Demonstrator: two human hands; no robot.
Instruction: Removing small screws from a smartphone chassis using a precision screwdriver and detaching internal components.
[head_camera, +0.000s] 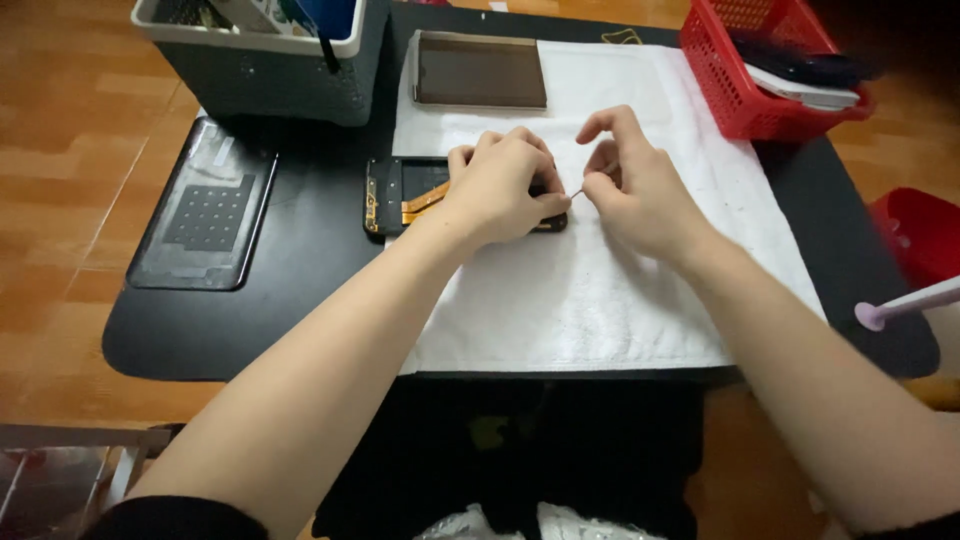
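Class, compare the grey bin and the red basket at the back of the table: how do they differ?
The grey bin stands back left, the red basket back right. The bin's walls look mostly solid; the basket's are open mesh. The bin holds upright items, the basket flat ones. Both are open-topped containers.

Rough white cloth towel (600, 290), seemingly terry

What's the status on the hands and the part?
Left hand pressing on phone panel. Right hand pinching something thin at its edge. Nothing in the way.
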